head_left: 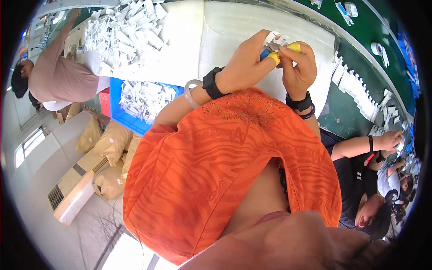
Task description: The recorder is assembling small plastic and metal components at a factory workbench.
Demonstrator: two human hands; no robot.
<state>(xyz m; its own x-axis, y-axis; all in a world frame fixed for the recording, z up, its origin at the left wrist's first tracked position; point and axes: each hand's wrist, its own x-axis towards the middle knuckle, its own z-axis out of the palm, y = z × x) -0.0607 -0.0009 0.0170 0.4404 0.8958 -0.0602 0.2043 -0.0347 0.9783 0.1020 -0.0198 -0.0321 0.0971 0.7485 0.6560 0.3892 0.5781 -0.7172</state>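
Observation:
My left hand [246, 59] and my right hand [300, 67] meet over the white worktable. Between their fingertips is a small white plastic part [278, 38], with curved, hook-like edges. The left fingers are closed around its near side; the right thumb and fingers pinch it from the other side. Yellow coverings [294, 47] show on some fingertips. Something blue [264, 55] and a greyish piece sit among the left fingers, too hidden to name. Both wrists wear black bands.
Loose white plastic parts [128, 33] pile up at the table's far left. A blue bin [139, 128] with more parts stands left of my arm. White parts line the green conveyor [355, 90] at right. Co-workers sit at left and right; brown sacks [112, 139] lie behind left.

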